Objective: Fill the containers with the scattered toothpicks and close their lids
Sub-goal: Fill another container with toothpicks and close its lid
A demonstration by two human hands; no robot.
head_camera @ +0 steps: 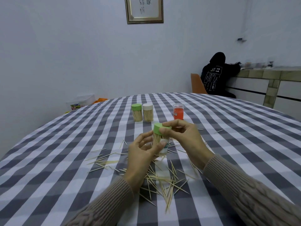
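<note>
My left hand (143, 152) grips a clear toothpick container (160, 141) full of toothpicks, held above the checked tablecloth. Its green lid (158, 128) sits on top, and my right hand (182, 136) pinches that lid at its rim. Several loose toothpicks (162, 181) lie scattered on the cloth beneath and around my hands. Farther back stand two full, closed containers side by side, one with a green lid (136, 112) and one with a white lid (147, 112). A red container (178, 111) stands to their right.
The round table's checked cloth (65, 160) fills the foreground. Beyond its far edge are an orange chair (197, 84), a seated person in black (216, 75) at a tiled counter (263, 82), and a plastic box (81, 101) on the left.
</note>
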